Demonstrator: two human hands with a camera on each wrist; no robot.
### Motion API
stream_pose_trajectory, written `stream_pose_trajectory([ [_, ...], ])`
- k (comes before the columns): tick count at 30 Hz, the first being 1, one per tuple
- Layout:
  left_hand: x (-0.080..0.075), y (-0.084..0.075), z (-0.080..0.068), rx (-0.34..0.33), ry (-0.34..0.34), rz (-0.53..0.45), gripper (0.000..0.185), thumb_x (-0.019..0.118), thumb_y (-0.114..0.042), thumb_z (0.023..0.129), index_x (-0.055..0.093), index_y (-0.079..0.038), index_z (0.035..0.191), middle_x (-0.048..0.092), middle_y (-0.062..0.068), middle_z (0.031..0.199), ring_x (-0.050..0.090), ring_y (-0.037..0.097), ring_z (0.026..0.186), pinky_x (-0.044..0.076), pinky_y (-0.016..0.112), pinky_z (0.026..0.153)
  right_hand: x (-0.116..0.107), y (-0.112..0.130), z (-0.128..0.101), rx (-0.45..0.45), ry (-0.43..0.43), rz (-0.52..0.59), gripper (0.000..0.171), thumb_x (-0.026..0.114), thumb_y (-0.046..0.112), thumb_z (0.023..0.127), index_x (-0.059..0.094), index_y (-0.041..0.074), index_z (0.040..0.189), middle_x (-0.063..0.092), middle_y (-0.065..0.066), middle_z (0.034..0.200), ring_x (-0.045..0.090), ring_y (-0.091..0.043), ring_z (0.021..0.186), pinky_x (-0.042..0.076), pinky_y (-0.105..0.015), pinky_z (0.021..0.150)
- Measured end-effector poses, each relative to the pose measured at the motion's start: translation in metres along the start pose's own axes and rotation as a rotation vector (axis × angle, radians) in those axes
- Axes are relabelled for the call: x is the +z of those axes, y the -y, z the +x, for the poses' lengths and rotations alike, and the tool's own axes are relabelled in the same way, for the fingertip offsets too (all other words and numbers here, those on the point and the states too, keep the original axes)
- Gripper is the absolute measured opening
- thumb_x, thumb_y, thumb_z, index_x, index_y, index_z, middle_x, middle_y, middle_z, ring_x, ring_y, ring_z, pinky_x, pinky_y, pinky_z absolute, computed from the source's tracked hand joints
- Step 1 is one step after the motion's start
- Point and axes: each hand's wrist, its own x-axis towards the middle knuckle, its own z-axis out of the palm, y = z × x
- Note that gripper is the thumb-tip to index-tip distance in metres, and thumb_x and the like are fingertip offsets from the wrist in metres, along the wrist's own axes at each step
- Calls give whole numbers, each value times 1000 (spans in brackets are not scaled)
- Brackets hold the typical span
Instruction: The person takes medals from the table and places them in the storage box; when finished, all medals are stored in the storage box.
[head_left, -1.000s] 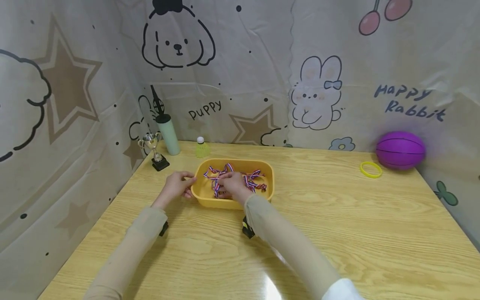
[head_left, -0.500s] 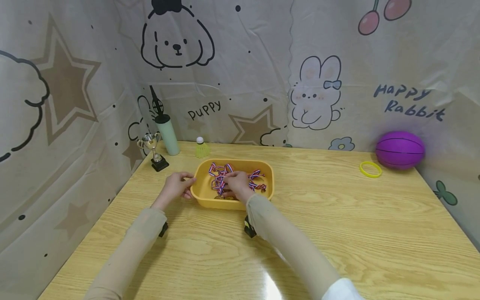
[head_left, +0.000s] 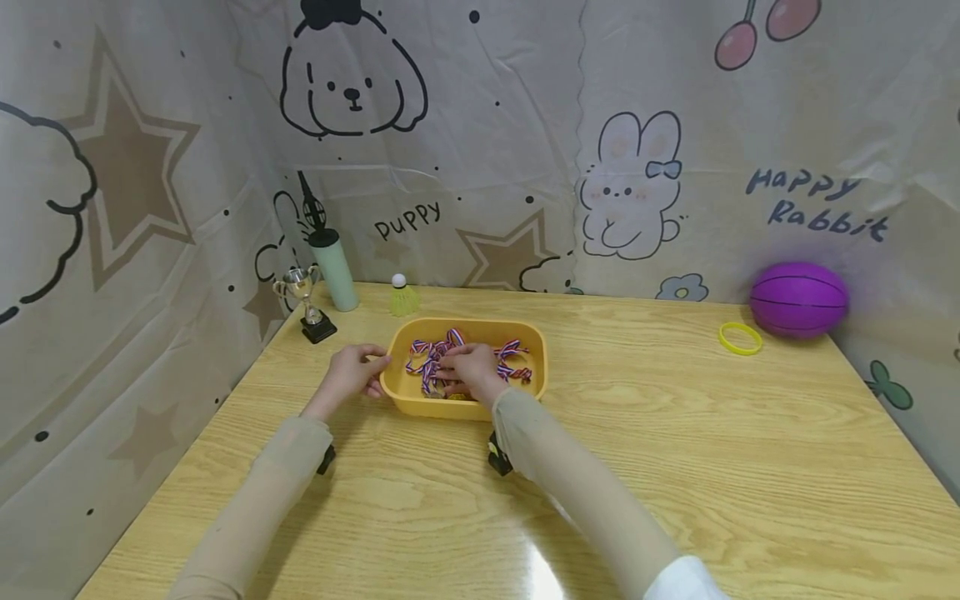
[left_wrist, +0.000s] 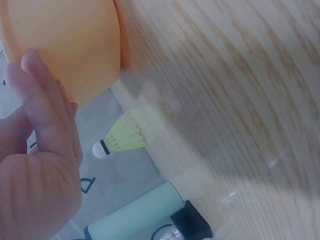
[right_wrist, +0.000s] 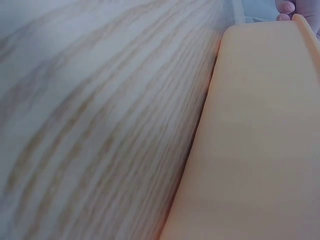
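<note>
A yellow plastic basin (head_left: 517, 408) stands on the wooden table, holding a tangle of red, white and blue striped medal ribbons (head_left: 427, 367). Gold medal discs (head_left: 457, 397) partly show by its near wall. Inside the basin, my right hand (head_left: 474, 369) pinches ribbon between thumb and fingers and covers part of the tangle. At the left end, my left hand (head_left: 351, 371) grips the rim, thumb on top and fingers against the outside. The left wrist view shows those fingers (left_wrist: 45, 100) against the basin wall (left_wrist: 75, 45). Only the basin's long outer side (right_wrist: 250, 125) fills the right wrist view.
Behind my left hand stand a small trophy cup (head_left: 311, 312), a mint green bottle (head_left: 337, 275) and a yellow shuttlecock (head_left: 402, 298). A purple ball (head_left: 799, 300) and a yellow ring (head_left: 740, 339) lie at the back right. Printed cloth hangs behind the table.
My right hand shifts slightly right, then stays in nearly the same spot. The ribbons by its fingers move right, then back left. My left hand stays on the rim.
</note>
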Motion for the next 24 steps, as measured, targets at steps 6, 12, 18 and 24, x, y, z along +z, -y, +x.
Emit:
stream_pose_trajectory([
  [6,0,1,0,-1,-1,2,38,52,-17,100,52,7,129,65,14,74,60,6,49,61,28,56,-1,1,-1,2,20,1,21,63,3,91,62,-2,112,69,-19,107,71,-26,90,62,-33,63],
  [12,-1,0,-1,-2,-1,1,38,52,-17,100,52,7,129,65,16,75,60,6,49,61,28,55,-7,3,-2,-6,18,-4,23,63,2,90,62,-3,113,68,-21,109,71,-27,90,63,-36,69],
  [18,-2,-1,-1,0,7,5,38,52,-17,100,52,8,129,64,9,69,60,6,49,61,31,57,-14,4,1,-15,23,1,22,65,2,89,62,-3,111,69,-22,106,71,-28,91,63,-35,66],
  [24,-2,-2,-1,-3,13,13,39,52,-17,100,51,8,130,64,8,70,60,6,49,61,30,57,-26,16,-7,-24,75,-27,26,62,3,91,60,-5,116,65,-24,115,67,-33,102,62,-31,63],
])
